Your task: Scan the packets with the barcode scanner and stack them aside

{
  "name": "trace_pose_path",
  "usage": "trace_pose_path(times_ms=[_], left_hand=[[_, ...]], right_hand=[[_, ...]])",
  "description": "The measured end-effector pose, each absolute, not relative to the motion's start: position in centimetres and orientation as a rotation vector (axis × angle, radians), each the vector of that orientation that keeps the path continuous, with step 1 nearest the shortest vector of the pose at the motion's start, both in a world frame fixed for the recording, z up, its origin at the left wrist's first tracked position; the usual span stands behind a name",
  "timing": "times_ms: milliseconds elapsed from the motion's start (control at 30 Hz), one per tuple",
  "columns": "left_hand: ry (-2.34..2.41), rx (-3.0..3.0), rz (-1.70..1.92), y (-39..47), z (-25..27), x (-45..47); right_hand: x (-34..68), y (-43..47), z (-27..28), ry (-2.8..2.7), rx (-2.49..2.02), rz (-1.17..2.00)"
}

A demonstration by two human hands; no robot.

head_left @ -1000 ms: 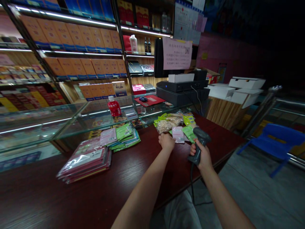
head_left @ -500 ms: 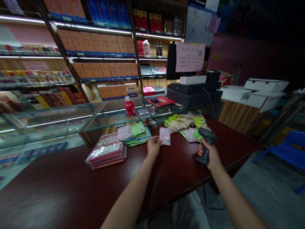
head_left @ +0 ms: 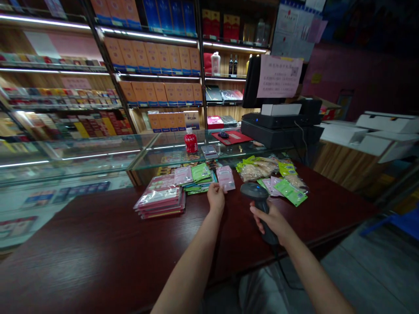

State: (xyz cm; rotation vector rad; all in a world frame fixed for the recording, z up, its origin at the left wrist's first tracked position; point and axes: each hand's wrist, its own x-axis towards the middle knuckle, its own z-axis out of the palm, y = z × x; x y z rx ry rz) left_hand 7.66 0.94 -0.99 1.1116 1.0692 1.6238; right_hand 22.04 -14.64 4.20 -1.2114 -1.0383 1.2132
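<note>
My left hand (head_left: 216,197) is closed on the lower edge of a pink packet (head_left: 225,178), held just above the dark red table. In my right hand (head_left: 269,220) is a black barcode scanner (head_left: 254,192), its head turned left toward the packet and its cord hanging off the table edge. Left of my left hand lie green packets (head_left: 200,172) and a pile of flat pink packages (head_left: 163,198) in shiny plastic. Beyond the scanner are clear bags of pale food (head_left: 258,168), with a green packet (head_left: 291,192) and pink ones beside them.
A red-labelled bottle (head_left: 190,141) stands on the glass counter (head_left: 157,150) behind the table. A monitor with a paper notice (head_left: 280,76) sits on a black cash drawer (head_left: 271,133). White boxes (head_left: 386,122) are at the right, and stocked shelves line the back.
The scanner has moved left, closer to the pink packet, and its head has turned toward it. My left hand has tilted the packet slightly. The view has shifted a little left.
</note>
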Motion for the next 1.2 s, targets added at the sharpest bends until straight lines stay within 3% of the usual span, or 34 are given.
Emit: trace_pose_path(times_ms=[633,1200], left_hand=[[1.051,1.093,1.646,1.0,-1.3,7.8],[1.03,1.078,1.719,0.1,0.3,7.3]], right_hand=[[22.8,-11.7,5.0,-0.805,-1.033,1.179],[24.4,-8.6,1.8,-0.625,-0.917,1.199]])
